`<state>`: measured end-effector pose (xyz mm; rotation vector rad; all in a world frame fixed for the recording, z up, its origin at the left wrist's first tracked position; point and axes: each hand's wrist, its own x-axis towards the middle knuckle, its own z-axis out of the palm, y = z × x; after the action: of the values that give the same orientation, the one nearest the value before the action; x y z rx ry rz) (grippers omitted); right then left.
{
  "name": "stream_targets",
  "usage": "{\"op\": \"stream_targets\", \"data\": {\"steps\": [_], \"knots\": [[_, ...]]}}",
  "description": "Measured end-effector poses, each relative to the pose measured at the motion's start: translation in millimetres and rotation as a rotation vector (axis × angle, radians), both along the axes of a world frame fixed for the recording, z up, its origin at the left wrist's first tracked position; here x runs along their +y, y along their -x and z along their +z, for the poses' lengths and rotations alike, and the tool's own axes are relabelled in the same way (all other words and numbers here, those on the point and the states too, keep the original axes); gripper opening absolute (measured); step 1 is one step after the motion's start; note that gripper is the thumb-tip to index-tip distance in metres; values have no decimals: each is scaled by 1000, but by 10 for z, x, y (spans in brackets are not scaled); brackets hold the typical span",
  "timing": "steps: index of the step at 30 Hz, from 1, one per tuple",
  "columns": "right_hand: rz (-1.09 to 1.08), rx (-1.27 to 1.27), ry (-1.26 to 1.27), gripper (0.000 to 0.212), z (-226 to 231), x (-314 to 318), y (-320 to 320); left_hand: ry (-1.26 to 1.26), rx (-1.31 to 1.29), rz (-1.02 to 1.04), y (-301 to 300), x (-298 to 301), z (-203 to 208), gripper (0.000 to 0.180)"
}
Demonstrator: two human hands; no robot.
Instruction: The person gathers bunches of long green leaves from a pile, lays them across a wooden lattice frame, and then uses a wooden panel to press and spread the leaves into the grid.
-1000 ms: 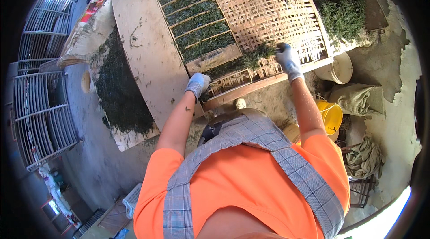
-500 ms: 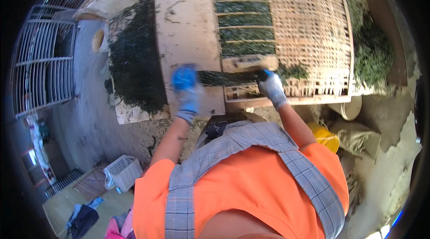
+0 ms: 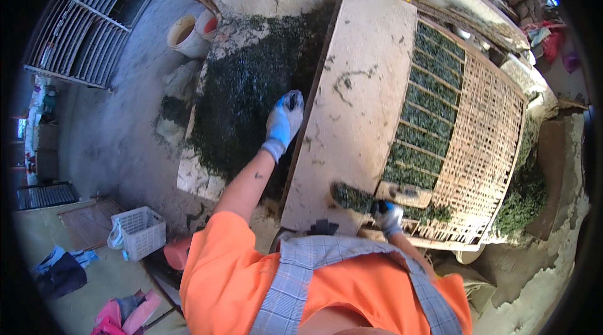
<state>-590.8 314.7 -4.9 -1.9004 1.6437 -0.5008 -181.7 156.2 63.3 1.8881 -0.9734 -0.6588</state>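
Observation:
My left hand, in a white and blue work glove, is over a heap of dark green shredded plant strands left of a long pale board. Its fingers are curled together with something dark at their tips. My right hand, gloved alike, rests with bent fingers on a short band of the strands, just below a small wooden block. What those fingers grip is hidden. Beyond the block, rows of green strands, split by thin pale strips, lie on a woven rack.
A pale bucket stands beyond the heap, beside a second one. Slatted racks are at far left. A white plastic crate sits at lower left. More green strands are piled right of the woven rack.
The view has swung left. My left hand has gone from the green band on the board to the heap at the left. My right hand has stayed beside the wooden block.

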Motion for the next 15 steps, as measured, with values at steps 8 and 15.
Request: {"op": "stream_targets", "data": {"steps": [8, 15], "knots": [[194, 123, 117, 26, 69, -73, 62, 77, -254, -143, -724, -1906, -977, 42], [2, 151, -130, 30, -174, 111, 79, -341, -981, -715, -596, -2387, -426, 74]]}}
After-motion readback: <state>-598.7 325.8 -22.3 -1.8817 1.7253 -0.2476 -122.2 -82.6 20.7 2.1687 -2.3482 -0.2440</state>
